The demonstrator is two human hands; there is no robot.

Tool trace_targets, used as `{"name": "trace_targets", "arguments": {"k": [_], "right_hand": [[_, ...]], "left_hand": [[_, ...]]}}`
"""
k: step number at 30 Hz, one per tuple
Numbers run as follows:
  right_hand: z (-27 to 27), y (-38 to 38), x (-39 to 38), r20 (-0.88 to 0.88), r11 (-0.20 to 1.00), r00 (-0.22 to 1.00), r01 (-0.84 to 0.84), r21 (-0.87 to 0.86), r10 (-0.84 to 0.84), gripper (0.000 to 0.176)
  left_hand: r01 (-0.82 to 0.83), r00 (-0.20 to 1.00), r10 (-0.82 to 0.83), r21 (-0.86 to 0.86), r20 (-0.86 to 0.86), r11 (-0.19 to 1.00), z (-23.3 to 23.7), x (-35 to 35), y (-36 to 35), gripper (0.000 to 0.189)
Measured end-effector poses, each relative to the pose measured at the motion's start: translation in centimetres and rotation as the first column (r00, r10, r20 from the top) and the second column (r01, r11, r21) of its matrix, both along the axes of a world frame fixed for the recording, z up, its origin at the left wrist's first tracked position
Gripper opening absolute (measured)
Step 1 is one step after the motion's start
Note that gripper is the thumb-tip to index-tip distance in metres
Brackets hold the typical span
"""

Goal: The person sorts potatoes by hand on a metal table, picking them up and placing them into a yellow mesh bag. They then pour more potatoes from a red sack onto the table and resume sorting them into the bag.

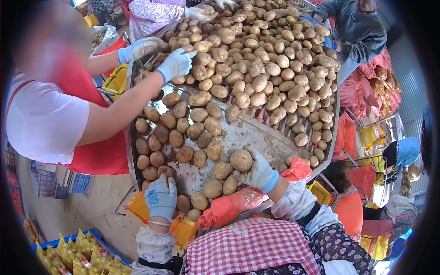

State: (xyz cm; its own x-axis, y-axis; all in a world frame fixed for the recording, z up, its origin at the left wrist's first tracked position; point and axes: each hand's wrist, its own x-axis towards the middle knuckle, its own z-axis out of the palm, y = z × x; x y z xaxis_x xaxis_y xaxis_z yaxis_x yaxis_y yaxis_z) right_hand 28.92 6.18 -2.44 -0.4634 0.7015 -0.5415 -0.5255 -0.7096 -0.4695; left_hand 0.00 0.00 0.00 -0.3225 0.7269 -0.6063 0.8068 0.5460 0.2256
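My left hand (161, 198), in a light blue and white glove, has its fingertips against a brownish potato (166, 171) at the near left edge of the metal sorting table (183, 172). My right hand (260, 171), gloved the same way, grips a round potato (241, 160) from its right side. Just below that hand lie more potatoes, among them a pale one (212, 189). Crumpled red plastic (229, 208) covers the table's near edge beneath my right wrist. Loose potatoes are spread across the metal between my hands and the co-worker on the left.
A large potato heap (261, 59) fills the far side, partly over rollers (261, 112). A co-worker's gloved hand (176, 65) reaches in from the left; another person (357, 36) stands at far right. Yellow bags in a blue crate (68, 238) stand at lower left.
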Motion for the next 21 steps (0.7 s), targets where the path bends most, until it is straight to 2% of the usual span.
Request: {"name": "trace_targets", "arguments": {"k": [1,2,3,4,5,7,8,9,11,12,13,14,15,16,17,18,20,21], "right_hand": [[0.4,0.1,-0.5,-0.208,0.995,0.978,0.008,-0.1,-0.029,0.066],[0.9,0.1,-0.9,-0.402,0.98,0.912,-0.007,-0.199,-0.076,0.067],[3.0,-0.7,1.7,-0.323,0.978,0.943,0.012,-0.209,-0.08,0.067],[3.7,-0.1,0.4,-0.364,0.984,0.929,0.0,-0.179,-0.066,0.071],[4.2,-0.2,0.1,-0.382,0.985,0.922,-0.005,-0.174,-0.063,0.075],[3.9,-0.4,0.5,-0.332,0.981,0.942,-0.022,-0.191,-0.044,0.076],[3.8,-0.1,0.8,-0.285,0.979,0.958,-0.037,-0.201,-0.022,0.078],[3.9,0.1,1.2,-0.281,0.98,0.959,-0.027,-0.196,-0.03,0.078],[3.8,-0.1,1.8,-0.198,0.97,0.978,0.015,-0.241,-0.065,0.085],[3.6,0.0,2.0,-0.199,0.971,0.977,0.023,-0.239,-0.072,0.085],[3.1,0.1,2.2,-0.191,0.968,0.978,0.033,-0.249,-0.082,0.085],[2.6,0.1,2.4,-0.184,0.965,0.979,0.04,-0.26,-0.091,0.085],[1.9,0.2,2.5,-0.188,0.965,0.978,0.042,-0.257,-0.093,0.085],[1.2,0.2,2.6,-0.143,0.975,0.985,0.063,-0.212,-0.095,0.085],[0.7,0.2,2.7,-0.095,0.983,0.991,0.08,-0.167,-0.097,0.086],[0.9,0.1,2.6,-0.097,0.983,0.991,0.075,-0.168,-0.092,0.086],[1.4,0.3,1.7,0.162,0.98,0.967,0.198,0.004,-0.196,0.073],[1.4,0.4,1.7,0.155,0.983,0.972,0.181,0.001,-0.179,0.073]], "left_hand": [[0.164,0.983,-0.18,0.317,0.023,0.934,-0.6,0.0,0.3,0.066],[0.294,0.934,-0.357,0.598,-0.013,0.746,0.4,0.6,0.8,0.065],[0.362,0.88,-0.475,0.673,-0.018,0.645,0.2,5.2,0.9,0.063],[0.49,0.806,-0.572,0.716,-0.154,0.497,2.1,6.1,2.7,0.061],[0.496,0.803,-0.574,0.715,-0.161,0.492,1.0,6.1,2.7,0.061],[0.622,0.748,-0.589,0.629,-0.304,0.465,-2.7,6.8,2.1,0.059],[0.658,0.73,-0.556,0.631,-0.397,0.412,-3.5,6.2,1.6,0.057],[0.659,0.726,-0.561,0.636,-0.397,0.402,-3.1,5.7,1.3,0.057],[0.526,0.832,-0.545,0.46,-0.105,0.715,-0.9,5.0,0.1,0.057],[0.533,0.827,-0.551,0.461,-0.108,0.71,0.6,5.0,0.9,0.057],[0.539,0.84,-0.541,0.146,-0.027,0.83,2.2,5.0,2.4,0.055],[0.501,0.863,-0.503,-0.191,0.042,0.844,3.0,5.0,3.3,0.054],[0.503,0.862,-0.506,-0.19,0.036,0.843,2.0,5.0,3.6,0.054],[0.531,0.838,-0.544,0.281,-0.036,0.799,0.1,5.2,3.9,0.053],[0.467,0.829,-0.547,0.684,-0.118,0.56,-1.6,5.2,4.1,0.052],[0.465,0.832,-0.542,0.683,-0.119,0.563,-1.8,5.9,4.9,0.052],[0.577,0.808,-0.388,0.731,-0.444,0.365,-1.5,7.2,7.1,0.05],[0.576,0.811,-0.375,0.726,-0.449,0.376,-2.0,6.6,6.6,0.05]]}}
